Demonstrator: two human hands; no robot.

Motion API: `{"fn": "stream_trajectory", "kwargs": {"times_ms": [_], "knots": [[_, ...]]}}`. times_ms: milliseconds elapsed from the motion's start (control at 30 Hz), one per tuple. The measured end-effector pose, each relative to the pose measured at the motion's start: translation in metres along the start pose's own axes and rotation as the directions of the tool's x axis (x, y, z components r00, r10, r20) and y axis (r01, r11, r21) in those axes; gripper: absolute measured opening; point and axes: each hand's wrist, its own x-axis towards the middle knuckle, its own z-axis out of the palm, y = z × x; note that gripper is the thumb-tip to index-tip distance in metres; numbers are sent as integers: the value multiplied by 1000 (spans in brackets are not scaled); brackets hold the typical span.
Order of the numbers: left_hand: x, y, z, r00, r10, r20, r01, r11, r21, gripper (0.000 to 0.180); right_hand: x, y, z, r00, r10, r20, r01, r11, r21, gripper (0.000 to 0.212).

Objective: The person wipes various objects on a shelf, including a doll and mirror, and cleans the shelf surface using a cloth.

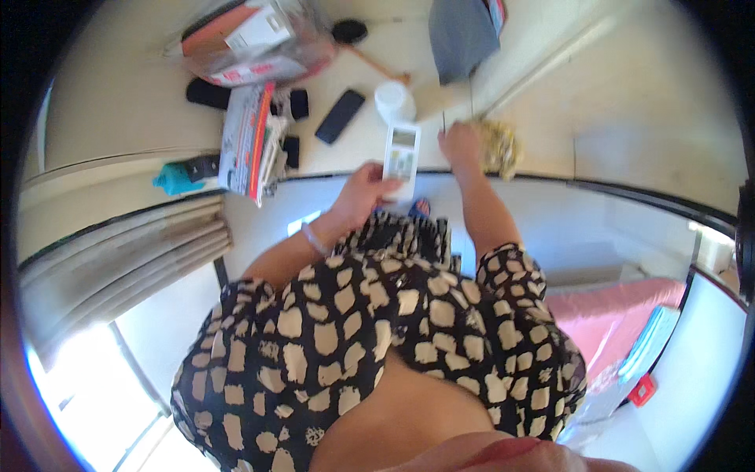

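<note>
My left hand, with a pale band on its wrist, grips the lower part of a flat white card or thin box with small pictures on its face. The fingers are closed round its lower left edge. My right hand is over the counter, fingers curled together; what they hold, if anything, is hidden. Just right of it lies a crumpled yellowish bundle, perhaps a wrapper or cloth; whether the hand touches it I cannot tell. A white round tub stands just beyond the card.
On the pale counter lie a black phone-like slab, a stack of papers or booklets and a plastic-wrapped package. A dark round-headed brush-like object and a grey bag are farther back. A teal item sits at left.
</note>
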Motion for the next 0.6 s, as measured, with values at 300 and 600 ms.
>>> {"fn": "stream_trajectory", "kwargs": {"times_ms": [300, 600], "knots": [[-43, 33, -40, 984, 180, 18, -180, 978, 106, 30, 5, -21, -19, 972, 187, 142, -200, 976, 86, 28], [-48, 65, -64, 951, 284, 121, -278, 958, -65, 27, -109, -105, -424, 709, -293, -642, 554, 795, 249, 3]]}}
